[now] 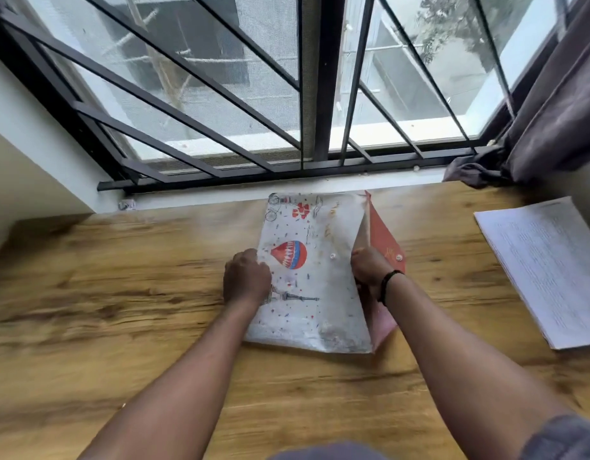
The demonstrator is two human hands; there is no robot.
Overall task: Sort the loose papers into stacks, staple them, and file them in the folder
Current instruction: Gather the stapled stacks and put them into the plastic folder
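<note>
The folder (315,277) lies mid-tabletop (121,327), papers (545,270) well apart at 3 o'clock. Left hand (246,277) pins its 9 o'clock edge, curl unclear; right hand (369,268) pinches the flap (381,234). Open it fully before loading.

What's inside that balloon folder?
The folder lies on the wooden table, with its red flap open. The right hand reaches into the opening. Its printed cover hides the inside, so any papers there can't be seen.
</note>
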